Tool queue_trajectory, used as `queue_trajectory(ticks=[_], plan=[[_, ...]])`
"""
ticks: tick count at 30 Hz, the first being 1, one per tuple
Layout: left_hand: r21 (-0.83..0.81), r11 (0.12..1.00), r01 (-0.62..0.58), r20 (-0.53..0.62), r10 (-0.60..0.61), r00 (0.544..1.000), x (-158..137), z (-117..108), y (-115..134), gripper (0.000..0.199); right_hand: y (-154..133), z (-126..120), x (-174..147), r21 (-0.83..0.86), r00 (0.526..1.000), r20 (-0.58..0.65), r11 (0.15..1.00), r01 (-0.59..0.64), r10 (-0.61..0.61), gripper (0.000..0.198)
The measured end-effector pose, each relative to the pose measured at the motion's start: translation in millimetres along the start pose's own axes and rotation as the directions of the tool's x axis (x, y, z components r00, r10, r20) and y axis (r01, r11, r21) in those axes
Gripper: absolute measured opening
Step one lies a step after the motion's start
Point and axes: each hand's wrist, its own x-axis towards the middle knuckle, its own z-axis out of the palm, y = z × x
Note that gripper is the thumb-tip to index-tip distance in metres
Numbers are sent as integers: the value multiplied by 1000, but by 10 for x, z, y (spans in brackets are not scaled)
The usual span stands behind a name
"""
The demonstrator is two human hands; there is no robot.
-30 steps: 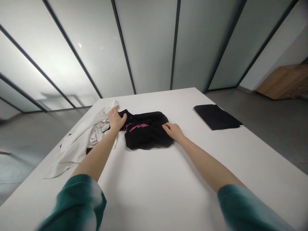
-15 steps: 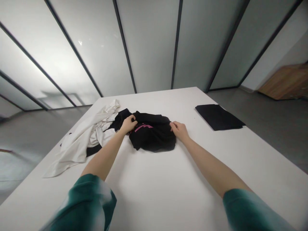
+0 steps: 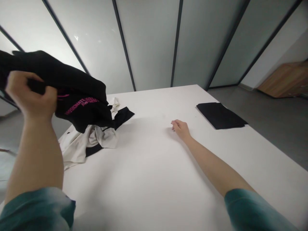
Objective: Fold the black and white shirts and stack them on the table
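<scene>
My left hand (image 3: 33, 93) is raised at the far left, its fingers closed around a black T-shirt (image 3: 84, 93) with pink lettering. The bunched cloth stretches to the right of that hand, hanging in the air over a pile of clothes. Low over the middle of the white table (image 3: 144, 179), my right hand (image 3: 181, 129) has its fingers curled in with no cloth in them. A folded black cloth (image 3: 220, 115) lies flat to the right of it.
White clothes (image 3: 77, 144) lie crumpled on the table's left side, partly behind the raised shirt. A black piece of fabric (image 3: 124, 116) sticks out from them. Frosted glass panels (image 3: 149, 45) stand behind the table. A wooden cabinet (image 3: 284, 78) is at the far right.
My left hand has lifted the black T-shirt off the table and carried it up to the left. My right hand has let go of it and stayed nearly in place.
</scene>
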Motion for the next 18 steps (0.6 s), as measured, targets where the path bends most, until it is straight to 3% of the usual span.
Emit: queue_trajectory(ticks=[1,2,4,7,9,10,11,13,15,18], plan=[[76,993,-94,149,82,985,60,115,-76,33,2,-5,1,6,1000,1,1000,-1,1,35],[128,976,-178,329,127,936,67,241,-146,41,5,-8,3,12,1000,0,1000,-4,4,36],[202,939,-277,625,94,775,-79,485,-258,59,11,-13,7,25,1000,-8,1000,-14,14,37],[239,902,-360,787,37,615,-621,740,-336,68,12,-12,12,39,999,-7,999,-34,34,37],[190,899,-394,884,18,467,-1060,820,-336,74,5,-12,11,38,999,4,999,-38,38,38],[224,895,-386,899,-37,435,-1260,842,-328,74,-1,-13,10,37,999,8,999,-36,35,37],[245,889,-386,903,-65,424,-1429,857,-316,69,-8,-15,8,37,999,12,999,-31,31,37],[298,880,-369,878,-101,468,-1638,884,-287,51,-22,-21,5,40,1000,16,999,-25,24,38],[323,901,-288,828,-123,547,-1651,907,-260,42,-34,-28,4,45,1000,18,999,-26,25,38],[281,960,0,683,-200,703,-1368,870,-237,36,-38,-34,4,56,999,25,998,-40,39,41]])
